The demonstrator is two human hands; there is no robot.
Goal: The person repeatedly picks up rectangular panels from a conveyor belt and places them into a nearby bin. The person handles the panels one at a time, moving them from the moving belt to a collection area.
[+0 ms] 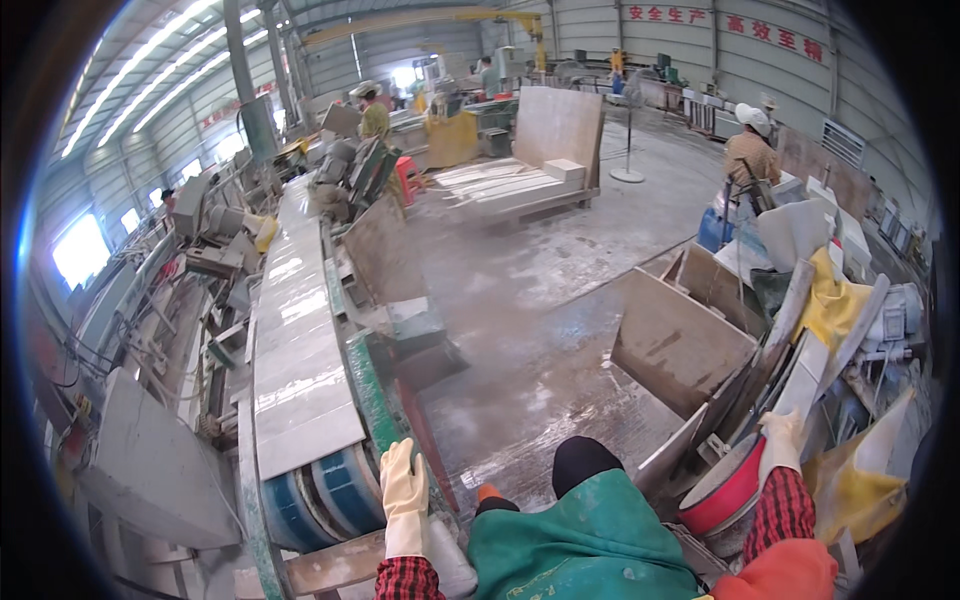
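Note:
My left hand [404, 500], in a cream rubber glove, rests beside the green side rail [368, 395] of a long conveyor. Its fingers lie stretched out and hold nothing. Flat pale stone slabs [300, 400] line that conveyor, the nearest one reaching the blue-banded roller [325, 495]. On the right, my right hand [782, 440], gloved alike, closes at the near end of a pale stone strip [803, 385]. Its fingertips are partly hidden. Just below that hand is a red-rimmed roller [722, 492]. A green apron [580, 540] covers my lap.
A brown panelled bin [685, 340] stands left of the right-hand machine, where yellow cloths [832, 300] and a motor [897, 315] sit. Ahead, a low pallet [520, 205] carries slabs and strips. A person in a white hat [752, 150] is at far right, another [372, 110] at far left.

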